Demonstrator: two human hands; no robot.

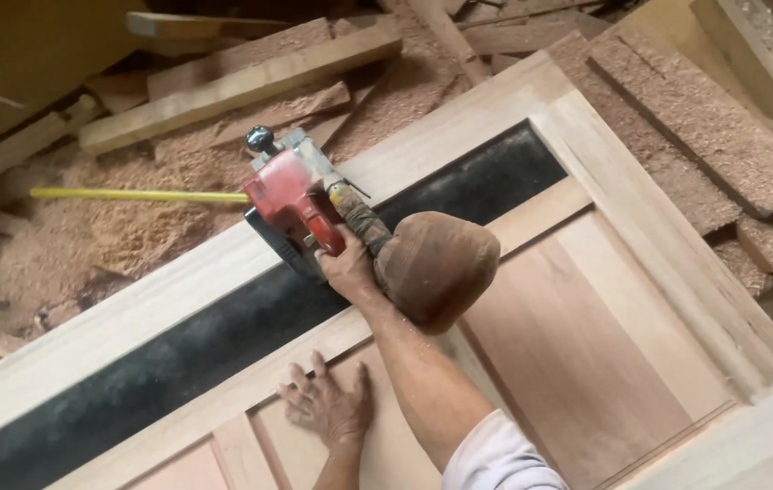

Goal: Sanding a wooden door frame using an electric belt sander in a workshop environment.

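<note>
A yellow cord (137,194) trailed left across the sawdust (123,240). On the door frame's (132,318) far rail sat the red power planer (291,204), its handle wrapped by the right hand's (346,268) fingers. The brown dust bag (436,268) bulged rightward. Nearer, the left hand (327,404) pressed flat, fingers spread, on a panel (577,354).

Woodworking shop — sawdust heaps (123,236), stacked planks (241,82), door frame (640,209).
</note>
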